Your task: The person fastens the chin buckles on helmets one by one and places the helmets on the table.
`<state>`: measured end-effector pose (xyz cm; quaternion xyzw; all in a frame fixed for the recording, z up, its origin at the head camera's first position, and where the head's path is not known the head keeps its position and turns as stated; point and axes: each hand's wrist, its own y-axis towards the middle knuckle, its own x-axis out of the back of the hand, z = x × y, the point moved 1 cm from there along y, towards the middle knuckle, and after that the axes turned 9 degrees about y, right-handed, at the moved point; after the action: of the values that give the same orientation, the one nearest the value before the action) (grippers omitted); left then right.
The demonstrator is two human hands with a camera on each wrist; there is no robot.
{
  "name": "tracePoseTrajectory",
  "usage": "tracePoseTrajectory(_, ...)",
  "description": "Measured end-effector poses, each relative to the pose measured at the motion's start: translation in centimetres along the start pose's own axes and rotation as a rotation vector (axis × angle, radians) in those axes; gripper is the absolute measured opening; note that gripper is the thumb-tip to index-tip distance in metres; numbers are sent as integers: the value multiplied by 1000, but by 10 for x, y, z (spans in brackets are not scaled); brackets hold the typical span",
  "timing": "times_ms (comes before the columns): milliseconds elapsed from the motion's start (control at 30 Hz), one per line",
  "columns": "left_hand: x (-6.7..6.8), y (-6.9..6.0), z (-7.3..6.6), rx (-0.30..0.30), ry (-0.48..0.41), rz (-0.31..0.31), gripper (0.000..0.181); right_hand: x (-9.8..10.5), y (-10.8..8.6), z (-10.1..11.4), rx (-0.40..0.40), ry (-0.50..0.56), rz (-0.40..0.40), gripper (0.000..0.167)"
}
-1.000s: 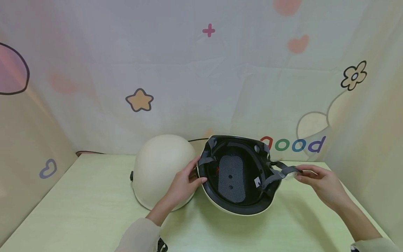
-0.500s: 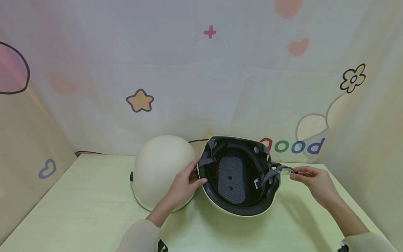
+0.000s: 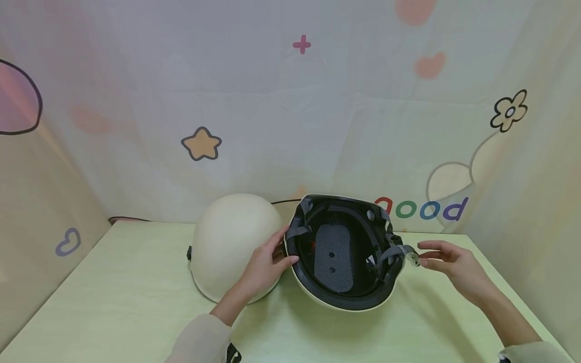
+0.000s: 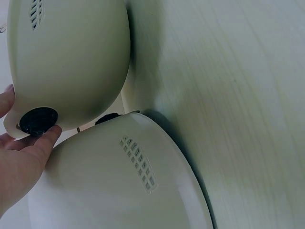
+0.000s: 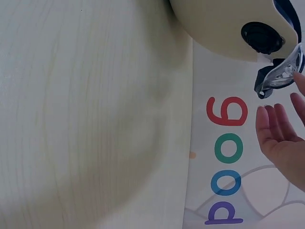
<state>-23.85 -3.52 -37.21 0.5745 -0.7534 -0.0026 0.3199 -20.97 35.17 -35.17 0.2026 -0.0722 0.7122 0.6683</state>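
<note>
A cream helmet (image 3: pixel 345 301) is tipped on its side, its black padded inside (image 3: pixel 333 257) facing me. My left hand (image 3: pixel 263 267) grips its left rim, thumb over the edge and fingers outside, near a black round disc (image 4: pixel 38 120). From the right side comes a grey chin strap (image 3: pixel 394 250) with a clear, shiny piece (image 3: pixel 412 257) at its end. My right hand (image 3: pixel 456 267) is beside that piece, a fingertip touching it and the other fingers loosely spread. Against the left hand stands a second cream helmet (image 3: pixel 236 247), dome toward me.
Both helmets are on a pale wood-grain table (image 3: pixel 127 302). A printed cloth (image 3: pixel 254 101) hangs behind it and along the sides. Behind the helmets runs a thin dark cable (image 3: pixel 286 201).
My right hand has moved left toward the helmet, and its fingers have loosened from the strap. The strap's end now droops nearer the rim. The left hand and both helmets stay put.
</note>
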Motion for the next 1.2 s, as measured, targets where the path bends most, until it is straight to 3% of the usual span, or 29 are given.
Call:
tracePoseTrajectory(200, 0, 0, 1, 4, 5, -1, 64, -1, -2, 22, 86, -37, 1, 39)
tracePoseTrajectory(367, 2, 0, 1, 2, -1, -6, 64, -17, 2, 53, 224, -52, 96, 37)
tracePoseTrajectory(500, 3, -1, -1, 8, 6, -6, 64, -37, 8, 65, 288, -176, 162, 34)
tracePoseTrajectory(633, 4, 0, -3, 4, 26, 4, 64, -53, 11, 63, 337, -334, 195, 32)
tracePoseTrajectory(733, 3, 1, -4, -6, 50, 11, 64, -58, 12, 58, 382, -382, 214, 30)
tracePoseTrajectory(1000, 8, 10, -22, 28, 367, -18, 61, -59, 14, 55, 400, -405, 228, 24)
tracePoseTrajectory(1067, 8, 13, -27, 9, 411, -7, 55, -59, 14, 54, 402, -409, 231, 23)
tracePoseTrajectory(1200, 6, 21, -29, -84, 451, 0, 39, -60, 14, 51, 432, -402, 229, 21)
